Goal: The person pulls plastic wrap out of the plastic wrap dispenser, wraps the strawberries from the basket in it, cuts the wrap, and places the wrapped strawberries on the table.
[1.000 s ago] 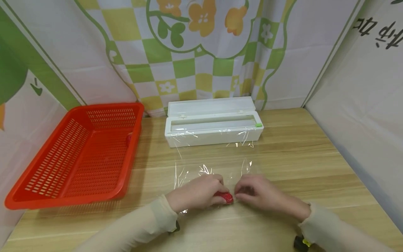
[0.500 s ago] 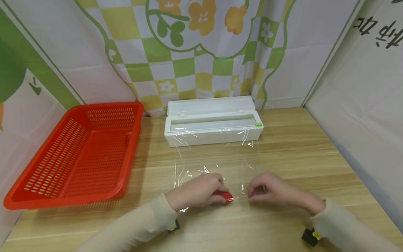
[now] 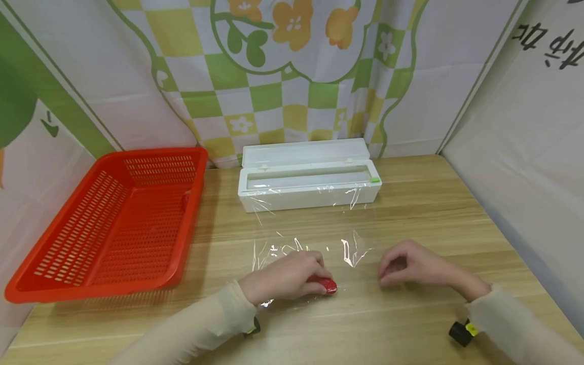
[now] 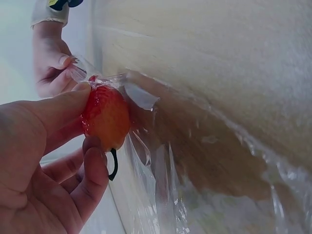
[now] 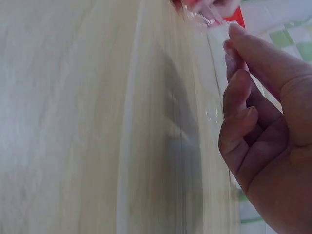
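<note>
Red fruit [image 4: 107, 117], long axis crosswise, tip toward right hand [image 3: 412, 264]

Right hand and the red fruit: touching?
Apart. The head view shows a clear gap between the right hand and the red fruit, which the left hand grips.

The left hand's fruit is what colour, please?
The fruit is red and orange, clearest in the left wrist view.
</note>
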